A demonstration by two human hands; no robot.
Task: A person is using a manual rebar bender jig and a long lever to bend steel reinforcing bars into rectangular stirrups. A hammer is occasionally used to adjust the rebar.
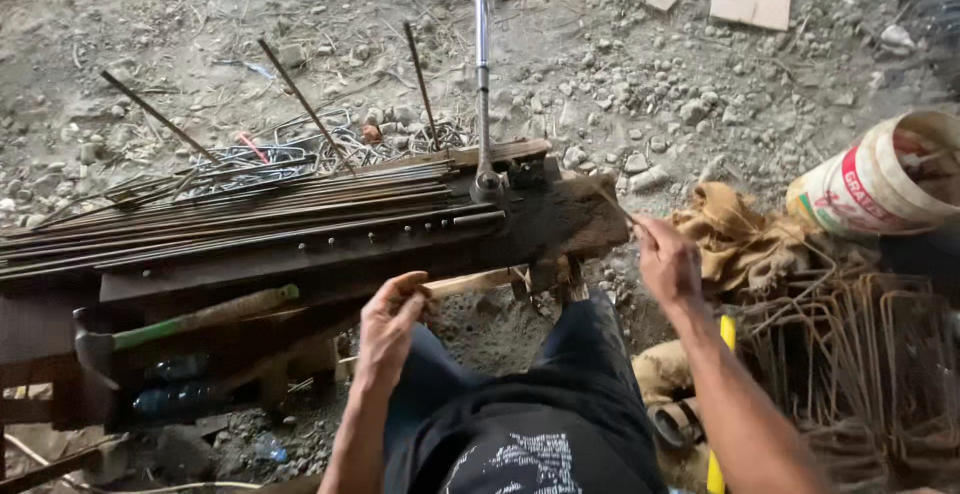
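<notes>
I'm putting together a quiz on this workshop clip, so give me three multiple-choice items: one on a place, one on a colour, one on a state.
1. Where does the hammer lie?
A. on the lower ledge of the bench, left of the left hand
B. inside the bucket
C. on the pile of bent wire frames

2. What colour is the band on the hammer's handle?
A. blue
B. green
C. white

3. How is the right hand?
A. flat on the ground
B. wrapped round the long lever
C. pinching a thin rod at the bench's right end

Answers: 1 A, it rests below the rods on the bench, left of the left hand. 2 B, a green stretch shows near the head. 3 C, the fingers close on the rod's end, away from the lever.
</notes>
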